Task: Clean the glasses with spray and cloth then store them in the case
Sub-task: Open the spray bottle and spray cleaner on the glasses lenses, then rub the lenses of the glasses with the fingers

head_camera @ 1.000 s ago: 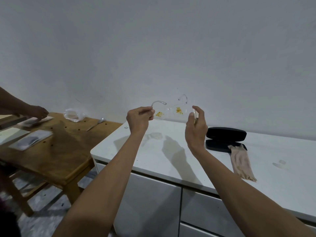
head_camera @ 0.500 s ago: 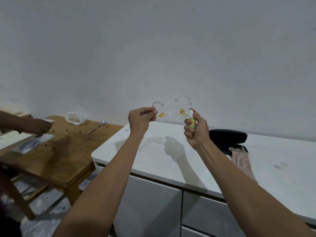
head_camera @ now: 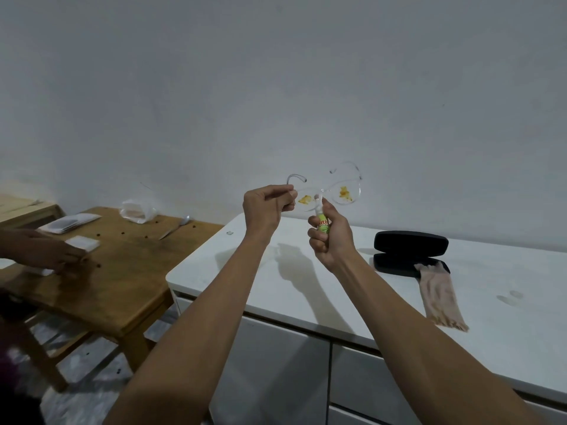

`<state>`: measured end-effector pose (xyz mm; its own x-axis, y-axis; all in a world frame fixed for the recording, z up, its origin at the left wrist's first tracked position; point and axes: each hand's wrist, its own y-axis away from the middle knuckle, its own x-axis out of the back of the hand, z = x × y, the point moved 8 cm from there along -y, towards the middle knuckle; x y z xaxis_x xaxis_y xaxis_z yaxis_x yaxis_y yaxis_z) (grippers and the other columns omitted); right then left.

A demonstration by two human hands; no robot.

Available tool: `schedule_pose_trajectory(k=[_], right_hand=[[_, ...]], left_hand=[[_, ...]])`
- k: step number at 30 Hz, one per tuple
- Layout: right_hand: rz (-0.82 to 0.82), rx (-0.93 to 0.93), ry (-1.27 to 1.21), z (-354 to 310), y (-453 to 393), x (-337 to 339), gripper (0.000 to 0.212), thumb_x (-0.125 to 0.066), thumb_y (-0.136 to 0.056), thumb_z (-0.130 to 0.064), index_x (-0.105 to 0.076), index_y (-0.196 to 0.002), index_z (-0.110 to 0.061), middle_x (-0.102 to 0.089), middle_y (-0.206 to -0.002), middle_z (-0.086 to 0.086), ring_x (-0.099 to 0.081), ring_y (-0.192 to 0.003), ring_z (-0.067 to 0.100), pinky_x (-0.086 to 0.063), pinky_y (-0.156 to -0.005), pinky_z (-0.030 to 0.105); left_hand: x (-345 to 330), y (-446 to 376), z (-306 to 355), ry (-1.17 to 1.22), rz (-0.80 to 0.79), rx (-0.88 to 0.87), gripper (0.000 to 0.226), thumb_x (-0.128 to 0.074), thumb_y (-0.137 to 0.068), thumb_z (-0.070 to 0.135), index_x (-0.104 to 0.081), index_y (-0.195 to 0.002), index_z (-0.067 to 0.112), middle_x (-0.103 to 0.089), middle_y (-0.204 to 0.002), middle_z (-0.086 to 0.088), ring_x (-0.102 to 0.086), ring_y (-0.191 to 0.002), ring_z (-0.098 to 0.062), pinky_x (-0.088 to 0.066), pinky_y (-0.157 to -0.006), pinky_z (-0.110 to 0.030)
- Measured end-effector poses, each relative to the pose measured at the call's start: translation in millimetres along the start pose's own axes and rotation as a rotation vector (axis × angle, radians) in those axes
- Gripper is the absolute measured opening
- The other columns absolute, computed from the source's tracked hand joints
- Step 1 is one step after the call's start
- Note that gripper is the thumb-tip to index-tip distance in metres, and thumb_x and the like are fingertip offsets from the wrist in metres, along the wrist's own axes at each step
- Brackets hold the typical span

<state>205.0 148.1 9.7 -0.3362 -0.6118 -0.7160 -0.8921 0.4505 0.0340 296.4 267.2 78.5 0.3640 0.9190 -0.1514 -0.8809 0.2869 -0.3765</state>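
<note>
Clear-framed glasses (head_camera: 346,191) with yellow smears on both lenses are held up in front of the wall. My left hand (head_camera: 267,208) pinches them at the left hinge. My right hand (head_camera: 329,237) grips a small green spray bottle (head_camera: 322,223), its white nozzle just under the bridge of the glasses. An open black case (head_camera: 409,251) lies on the white counter (head_camera: 300,286) to the right. A beige cloth (head_camera: 437,297) lies partly over the case's front edge.
A wooden table (head_camera: 122,274) stands to the left of the counter with a plastic bag (head_camera: 136,211), a spoon (head_camera: 175,228) and white packets on it. Another person's hand (head_camera: 52,254) rests on that table. White cabinet doors sit below the counter.
My right hand has turned the spray bottle upright and brought its nozzle under the glasses' bridge. The glasses shifted slightly right. The other person's hand moved along the table.
</note>
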Motion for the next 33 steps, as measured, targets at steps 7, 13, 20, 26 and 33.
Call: schedule_pose_trajectory(k=[7, 13, 20, 26, 33], right_hand=[[-0.009, -0.007, -0.024, 6, -3, -4, 0.014, -0.047, -0.103, -0.03, -0.06, -0.109, -0.028, -0.042, -0.06, -0.006, -0.024, -0.034, 0.006, -0.014, -0.03, 0.017], [0.166, 0.151, 0.084, -10, -3, 29, 0.025, -0.042, -0.103, -0.026, -0.06, -0.119, -0.027, -0.047, -0.07, 0.0, -0.029, -0.039, 0.009, -0.019, -0.036, 0.017], [0.483, 0.435, 0.395, -95, 29, 92, 0.029, -0.049, -0.1, -0.016, -0.057, -0.128, -0.015, -0.067, -0.1, 0.008, -0.055, -0.069, 0.017, -0.048, -0.05, 0.03], [0.702, 0.694, 0.645, -178, 92, 160, 0.027, -0.066, -0.093, -0.024, -0.063, -0.119, -0.02, -0.068, -0.1, 0.007, -0.062, -0.073, 0.017, -0.062, -0.072, 0.039], [0.949, 0.75, 0.841, -224, 161, 232, 0.035, -0.076, -0.088, -0.021, -0.069, -0.121, -0.025, -0.072, -0.095, -0.005, -0.072, -0.086, 0.017, -0.062, -0.085, 0.047]], left_hand=[[3, -2, -5, -0.015, 0.014, 0.015, 0.013, -0.082, -0.079, -0.001, -0.08, -0.091, 0.004, -0.077, -0.082, -0.017, -0.068, -0.063, -0.023, -0.063, -0.079, -0.036], [8, -1, -11, 0.005, 0.038, 0.033, 0.013, -0.081, -0.079, -0.003, -0.079, -0.09, 0.002, -0.076, -0.079, -0.016, -0.067, -0.062, -0.023, -0.062, -0.073, -0.031], [-6, 3, -27, 0.003, 0.05, 0.054, 0.014, -0.081, -0.079, -0.003, -0.079, -0.092, 0.001, -0.076, -0.08, -0.014, -0.068, -0.062, -0.021, -0.063, -0.078, -0.033], [-58, 21, -40, 0.017, -0.018, 0.064, 0.011, -0.081, -0.079, -0.003, -0.079, -0.086, 0.006, -0.076, -0.073, -0.009, -0.068, -0.063, -0.023, -0.063, -0.075, -0.034], [-111, 44, -52, 0.016, -0.085, 0.077, 0.013, -0.081, -0.08, 0.0, -0.079, -0.083, 0.013, -0.076, -0.071, -0.004, -0.067, -0.059, -0.019, -0.062, -0.073, -0.03]])
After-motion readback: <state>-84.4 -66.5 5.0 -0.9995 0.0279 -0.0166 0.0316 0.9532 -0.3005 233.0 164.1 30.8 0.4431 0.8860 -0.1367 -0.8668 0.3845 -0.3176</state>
